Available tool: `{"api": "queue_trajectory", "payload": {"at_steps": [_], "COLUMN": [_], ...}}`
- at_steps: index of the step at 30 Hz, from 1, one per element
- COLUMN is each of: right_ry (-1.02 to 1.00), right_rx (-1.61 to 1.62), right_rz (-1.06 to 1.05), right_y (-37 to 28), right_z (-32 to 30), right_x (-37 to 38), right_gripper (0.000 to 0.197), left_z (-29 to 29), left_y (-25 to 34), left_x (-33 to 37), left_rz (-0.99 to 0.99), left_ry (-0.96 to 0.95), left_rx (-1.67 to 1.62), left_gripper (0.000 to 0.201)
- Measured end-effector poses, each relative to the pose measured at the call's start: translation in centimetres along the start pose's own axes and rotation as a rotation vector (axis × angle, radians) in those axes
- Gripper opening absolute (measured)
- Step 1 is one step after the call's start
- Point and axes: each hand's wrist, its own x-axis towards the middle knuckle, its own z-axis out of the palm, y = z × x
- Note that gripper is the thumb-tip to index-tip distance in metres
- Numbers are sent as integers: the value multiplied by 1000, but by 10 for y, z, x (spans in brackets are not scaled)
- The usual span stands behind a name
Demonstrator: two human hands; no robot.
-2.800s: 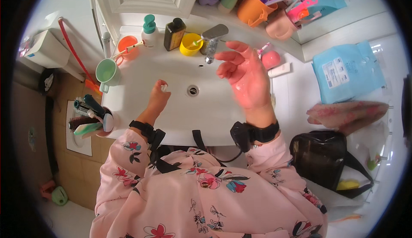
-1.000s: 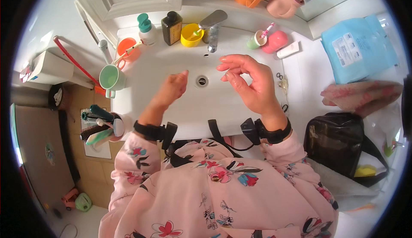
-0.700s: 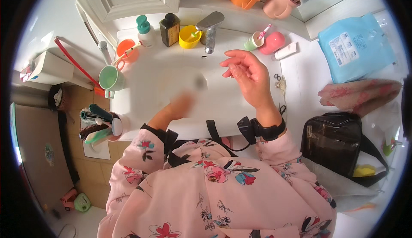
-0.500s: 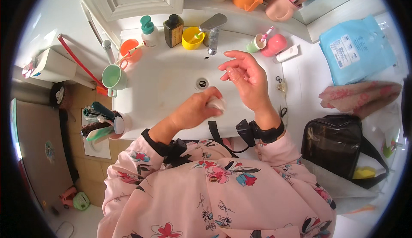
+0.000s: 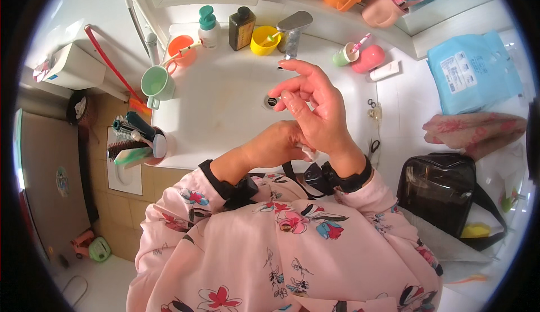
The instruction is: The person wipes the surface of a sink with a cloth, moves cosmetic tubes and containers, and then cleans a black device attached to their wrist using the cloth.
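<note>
Above the near part of the white sink [image 5: 211, 98], my left hand [image 5: 279, 143] is closed around a small white lump [image 5: 307, 152]. Only an edge of the lump shows, so its kind is unclear. That hand presses close to the inner side of my right wrist, which hides part of its fingers. My right hand [image 5: 319, 101] is raised over the basin with its palm turned inward. Its fingers are apart and slightly bent, shiny as if wet, and hold nothing. Beyond the fingers are the drain [image 5: 271, 101] and the chrome faucet [image 5: 292, 28].
Along the back rim stand a pump bottle [image 5: 208, 30], a dark bottle [image 5: 242, 29] and a yellow cup [image 5: 264, 42]. A green mug [image 5: 157, 84] and a brush holder [image 5: 160, 146] line the left. To the right lie a blue package [image 5: 475, 81], a cloth [image 5: 472, 132] and a black bag [image 5: 436, 191].
My left hand has moved right with the white lump, from over the basin to against my right wrist. My right hand keeps nearly the same pose. The whole view has shifted slightly.
</note>
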Motion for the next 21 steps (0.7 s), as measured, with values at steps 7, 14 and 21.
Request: {"api": "queue_trajectory", "payload": {"at_steps": [7,14,21], "right_ry": [85,-35,59], "right_rx": [34,-4,56], "right_rz": [-67,-33,-99], "right_y": [4,-7,2], "right_z": [-6,13,9], "right_x": [2,0,3], "right_gripper": [33,36,33], "left_z": [-13,2,-12], "left_y": [4,-3,-10], "left_x": [-13,-17,-22], "left_rz": [70,11,10], "left_ry": [135,-25,149], "left_rx": [-128,-166,-17], "left_gripper": [16,15,15]}}
